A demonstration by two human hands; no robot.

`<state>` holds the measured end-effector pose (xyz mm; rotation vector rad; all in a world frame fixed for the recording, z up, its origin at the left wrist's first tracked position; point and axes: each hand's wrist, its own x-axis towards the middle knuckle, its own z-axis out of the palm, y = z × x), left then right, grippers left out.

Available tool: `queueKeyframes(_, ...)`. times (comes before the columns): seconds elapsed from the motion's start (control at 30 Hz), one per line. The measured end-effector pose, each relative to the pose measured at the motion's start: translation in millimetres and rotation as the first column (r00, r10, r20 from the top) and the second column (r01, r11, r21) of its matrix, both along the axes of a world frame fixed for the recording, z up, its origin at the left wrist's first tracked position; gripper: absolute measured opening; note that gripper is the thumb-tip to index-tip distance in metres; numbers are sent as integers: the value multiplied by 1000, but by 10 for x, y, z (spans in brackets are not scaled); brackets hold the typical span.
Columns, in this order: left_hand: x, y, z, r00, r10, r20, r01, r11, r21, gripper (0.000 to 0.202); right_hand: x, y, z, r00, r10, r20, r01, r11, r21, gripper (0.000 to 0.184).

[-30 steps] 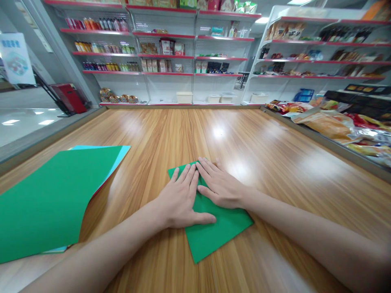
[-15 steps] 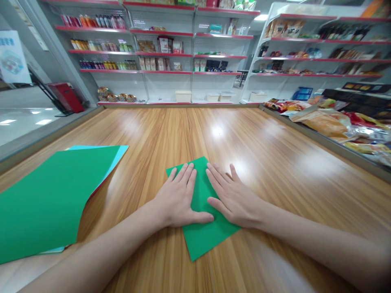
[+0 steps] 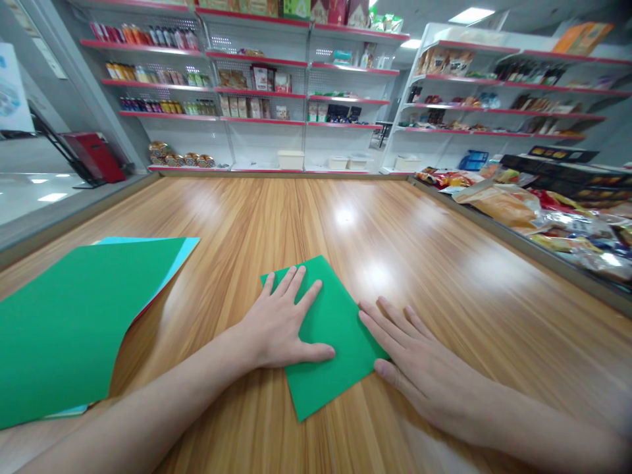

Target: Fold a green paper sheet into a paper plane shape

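Note:
A green sheet of paper (image 3: 336, 329), small and four-cornered, lies flat on the wooden table (image 3: 237, 217) in front of me. It looks folded, with its edges set at a slant. My left hand (image 3: 281, 322) rests flat on its left part, fingers spread and thumb stretched to the right. At the paper's right corner is my right hand (image 3: 419, 362), palm down with its fingers extended; the fingertips and thumb reach the paper's right edge. Neither hand grips anything.
To the left lies a stack of larger coloured sheets (image 3: 74, 316), green on top with light blue and red beneath. Packaged snacks (image 3: 518, 204) pile up beyond the table's right edge. Shelves of goods (image 3: 261, 92) stand at the back, and a red case (image 3: 93, 158) is at the far left.
My right hand has slid right and toward me, from the paper's upper right side to its right corner. My left hand stays on the paper, its index finger spread wider. The view has shifted slightly.

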<state>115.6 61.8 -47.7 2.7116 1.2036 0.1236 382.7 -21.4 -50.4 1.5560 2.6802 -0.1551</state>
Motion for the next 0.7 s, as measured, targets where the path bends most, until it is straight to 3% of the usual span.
queueKeyframes(0.13, 15, -17, 59, 999, -49, 14, 50, 998, -24, 85, -63, 110, -74, 994, -109, 10, 109, 994, 30, 60)
queueKeyframes(0.37, 30, 8, 67, 998, -65, 21, 66, 997, -48, 84, -160, 435, -123, 965, -256, 59, 251, 965, 77, 67)
queueKeyframes(0.7, 46, 70, -13, 997, -70, 24, 71, 996, -46, 84, -302, 862, -131, 944, -308, 115, 299, 950, 96, 66)
